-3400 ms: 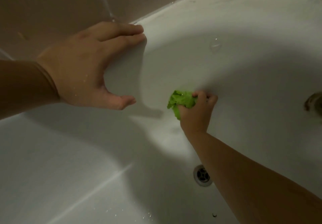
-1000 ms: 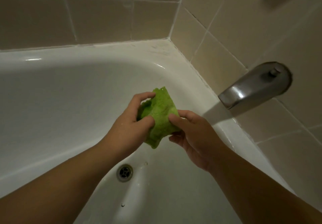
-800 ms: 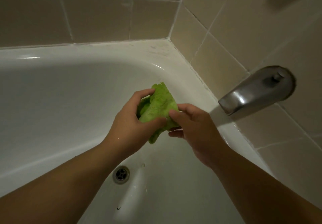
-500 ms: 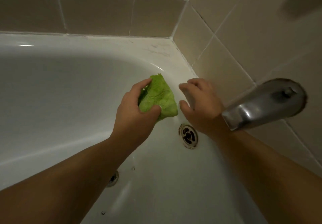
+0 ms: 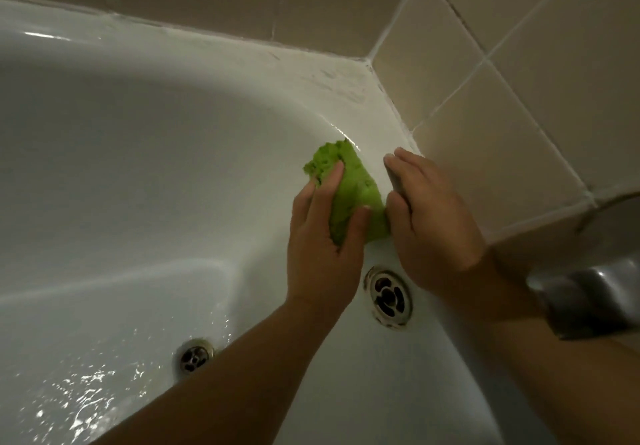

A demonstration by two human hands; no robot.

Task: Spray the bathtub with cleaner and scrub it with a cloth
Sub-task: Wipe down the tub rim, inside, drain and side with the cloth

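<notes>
A crumpled green cloth (image 5: 353,188) lies against the inner wall of the white bathtub (image 5: 166,167), just below the rim near the tiled corner. My left hand (image 5: 322,240) grips it, thumb on one side and fingers on the other, and presses it to the wall. Right beside the cloth, my right hand (image 5: 433,223) rests on the tub wall and rim with relaxed fingers and holds nothing. No cleaner bottle is in view.
A round metal overflow fitting (image 5: 388,297) sits on the wall just below my hands. The floor drain (image 5: 193,358) lies lower left, with water glinting around it. A metal spout (image 5: 588,302) juts out over my right forearm. Beige tiles (image 5: 519,63) close off the corner.
I have leaned in toward the corner. My right hand let go of the cloth, and my left hand carried it to the tub wall below the rim.
</notes>
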